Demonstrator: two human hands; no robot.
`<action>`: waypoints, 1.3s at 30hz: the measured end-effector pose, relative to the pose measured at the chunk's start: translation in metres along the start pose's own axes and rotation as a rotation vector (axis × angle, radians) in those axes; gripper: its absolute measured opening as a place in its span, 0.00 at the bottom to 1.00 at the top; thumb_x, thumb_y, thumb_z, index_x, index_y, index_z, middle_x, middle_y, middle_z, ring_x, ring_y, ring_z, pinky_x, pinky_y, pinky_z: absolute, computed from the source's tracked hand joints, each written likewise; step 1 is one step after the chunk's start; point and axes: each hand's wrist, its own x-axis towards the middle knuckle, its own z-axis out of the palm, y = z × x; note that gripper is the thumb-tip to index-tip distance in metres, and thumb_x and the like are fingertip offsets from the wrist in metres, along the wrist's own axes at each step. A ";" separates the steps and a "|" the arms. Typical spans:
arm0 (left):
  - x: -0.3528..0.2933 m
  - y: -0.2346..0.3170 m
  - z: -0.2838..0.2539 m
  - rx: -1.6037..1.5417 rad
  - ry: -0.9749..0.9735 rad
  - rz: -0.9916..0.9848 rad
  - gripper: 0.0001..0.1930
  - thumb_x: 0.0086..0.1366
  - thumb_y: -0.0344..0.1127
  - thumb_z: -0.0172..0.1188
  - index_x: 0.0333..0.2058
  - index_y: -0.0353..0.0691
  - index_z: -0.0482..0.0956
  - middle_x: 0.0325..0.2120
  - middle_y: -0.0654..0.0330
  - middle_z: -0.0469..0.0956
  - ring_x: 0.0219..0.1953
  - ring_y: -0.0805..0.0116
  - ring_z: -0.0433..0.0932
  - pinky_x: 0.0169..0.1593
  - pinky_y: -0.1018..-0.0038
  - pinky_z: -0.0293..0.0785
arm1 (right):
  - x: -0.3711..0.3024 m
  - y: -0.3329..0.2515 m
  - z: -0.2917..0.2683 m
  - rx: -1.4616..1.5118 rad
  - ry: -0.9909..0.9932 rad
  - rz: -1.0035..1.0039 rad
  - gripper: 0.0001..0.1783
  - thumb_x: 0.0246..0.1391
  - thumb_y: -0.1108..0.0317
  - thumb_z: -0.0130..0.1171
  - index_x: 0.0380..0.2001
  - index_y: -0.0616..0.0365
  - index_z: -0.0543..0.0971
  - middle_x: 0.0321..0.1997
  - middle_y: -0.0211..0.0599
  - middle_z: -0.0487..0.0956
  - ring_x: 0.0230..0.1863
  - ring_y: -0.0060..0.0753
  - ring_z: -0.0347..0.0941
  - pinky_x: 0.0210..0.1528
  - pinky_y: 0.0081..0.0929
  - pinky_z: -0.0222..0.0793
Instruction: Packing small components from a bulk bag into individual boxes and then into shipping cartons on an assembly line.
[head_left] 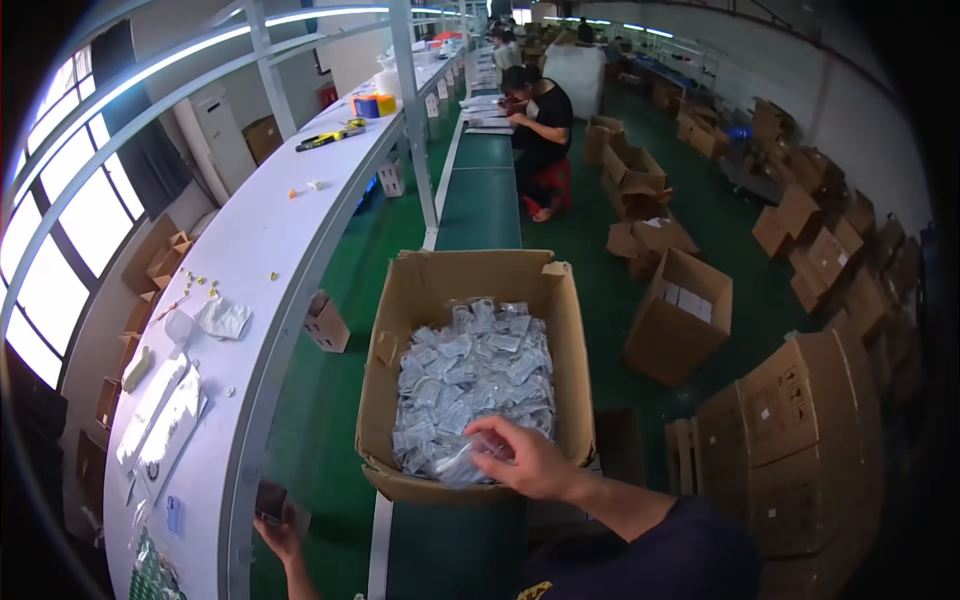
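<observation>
An open cardboard box (378,440) stands in front of me on a green conveyor belt. It is filled with many small clear plastic packets (475,365), whose contents I cannot make out. My right hand (520,460) reaches over the box's near right side, its fingers curled around a clear packet (465,468) on top of the heap. Low at the left, between the box and the white bench, my left hand (285,538) grips a small dark block-shaped object (270,500). Its fingers are partly hidden, and the object's kind is unclear.
On the left, a long white bench (255,215) with metal posts carries plastic bags (165,425), a yellow-black tool (330,137) and small yellow bits. Cardboard cartons (785,440) stack up at the right. A person (540,125) sits working farther along the belt (480,205).
</observation>
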 end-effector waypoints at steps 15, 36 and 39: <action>-0.222 0.268 0.029 0.344 0.311 0.177 0.47 0.33 0.33 0.79 0.53 0.37 0.63 0.48 0.49 0.64 0.51 0.50 0.66 0.52 0.60 0.66 | -0.006 -0.047 0.162 0.016 -0.425 -0.640 0.14 0.49 0.77 0.65 0.34 0.60 0.70 0.30 0.36 0.75 0.28 0.26 0.75 0.29 0.25 0.72; -0.302 0.294 0.008 0.281 0.313 0.368 0.53 0.39 0.44 0.80 0.61 0.43 0.57 0.50 0.46 0.64 0.48 0.54 0.70 0.48 0.60 0.71 | -0.052 -0.057 0.104 -0.260 -0.521 -0.948 0.37 0.39 0.70 0.71 0.57 0.56 0.71 0.64 0.46 0.63 0.60 0.51 0.62 0.60 0.42 0.60; -0.312 0.305 0.007 0.232 0.214 0.407 0.51 0.46 0.58 0.73 0.63 0.44 0.57 0.52 0.44 0.60 0.49 0.54 0.69 0.46 0.64 0.73 | -0.056 -0.021 0.104 0.507 -1.002 -0.345 0.50 0.40 0.64 0.76 0.64 0.60 0.59 0.69 0.48 0.57 0.67 0.46 0.58 0.67 0.42 0.54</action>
